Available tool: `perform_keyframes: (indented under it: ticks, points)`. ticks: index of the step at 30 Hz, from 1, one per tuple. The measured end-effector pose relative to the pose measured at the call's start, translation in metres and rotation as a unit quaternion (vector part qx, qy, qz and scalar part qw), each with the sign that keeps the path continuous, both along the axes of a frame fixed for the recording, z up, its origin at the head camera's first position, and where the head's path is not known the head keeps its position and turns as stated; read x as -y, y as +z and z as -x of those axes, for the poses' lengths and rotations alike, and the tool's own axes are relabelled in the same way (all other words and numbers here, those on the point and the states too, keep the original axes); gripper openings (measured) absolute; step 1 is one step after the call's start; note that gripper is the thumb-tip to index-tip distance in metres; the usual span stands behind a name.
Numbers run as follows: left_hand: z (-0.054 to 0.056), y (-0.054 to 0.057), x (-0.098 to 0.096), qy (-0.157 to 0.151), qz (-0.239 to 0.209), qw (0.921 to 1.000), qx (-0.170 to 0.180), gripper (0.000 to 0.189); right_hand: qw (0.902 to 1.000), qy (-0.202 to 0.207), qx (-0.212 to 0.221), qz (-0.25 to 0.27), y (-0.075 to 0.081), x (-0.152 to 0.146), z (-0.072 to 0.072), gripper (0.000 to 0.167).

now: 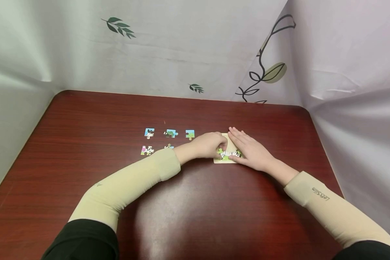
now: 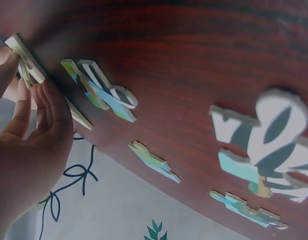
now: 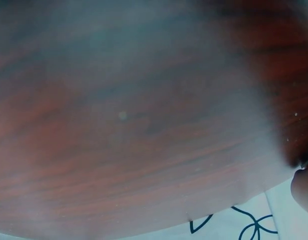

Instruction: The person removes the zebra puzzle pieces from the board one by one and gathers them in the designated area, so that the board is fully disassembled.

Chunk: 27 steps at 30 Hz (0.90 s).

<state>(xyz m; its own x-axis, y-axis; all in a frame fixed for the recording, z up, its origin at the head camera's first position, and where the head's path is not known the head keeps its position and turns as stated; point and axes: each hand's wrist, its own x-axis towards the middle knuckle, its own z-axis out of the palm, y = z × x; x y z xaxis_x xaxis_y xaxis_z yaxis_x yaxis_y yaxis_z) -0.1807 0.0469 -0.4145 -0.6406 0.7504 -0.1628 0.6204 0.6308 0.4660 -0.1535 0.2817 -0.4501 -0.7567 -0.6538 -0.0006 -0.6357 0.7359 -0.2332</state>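
Observation:
A small wooden puzzle board (image 1: 225, 161) with a pale frame lies on the table, black-and-white striped and green pieces (image 1: 231, 154) set along its near side. My left hand (image 1: 208, 145) is over the board's left part, fingers curled. In the left wrist view, its thumb and fingertips pinch a green puzzle piece (image 2: 24, 70) at the board. My right hand (image 1: 251, 151) rests along the board's right side, fingers straight and thumb reaching over the near pieces. Only a bit of that hand (image 3: 304, 192) shows in the right wrist view.
Left of the board, several loose puzzle pieces lie in two rows, among them a zebra-head piece (image 1: 149, 133), a green-and-blue piece (image 1: 190, 134) and a pink-spotted piece (image 1: 147, 150). My left forearm partly covers the near row. A white leaf-print curtain (image 1: 169, 54) stands behind the dark red table (image 1: 94, 119).

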Motion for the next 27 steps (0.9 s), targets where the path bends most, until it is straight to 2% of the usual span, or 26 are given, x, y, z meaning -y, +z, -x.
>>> perform_keyframes:
  ticks: [7, 11, 18, 27]
  points:
    - [0.003, 0.005, 0.002, 0.001, -0.024, 0.9997, -0.003, 0.004, 1.0000, 0.001, -0.004, 0.000, 0.000, 0.000, 0.000, 0.088]
    - [0.006, 0.010, 0.005, -0.003, -0.036, 0.9993, -0.004, 0.008, 1.0000, 0.000, -0.004, 0.001, 0.000, 0.001, -0.001, 0.088]
    - [0.009, 0.020, 0.014, -0.003, -0.054, 0.9984, 0.014, 0.006, 1.0000, 0.000, -0.004, -0.002, -0.001, 0.000, 0.000, 0.089]
    - [0.003, 0.033, 0.038, 0.001, -0.041, 0.9990, 0.019, 0.007, 1.0000, -0.001, -0.001, -0.005, -0.001, 0.000, 0.000, 0.088]
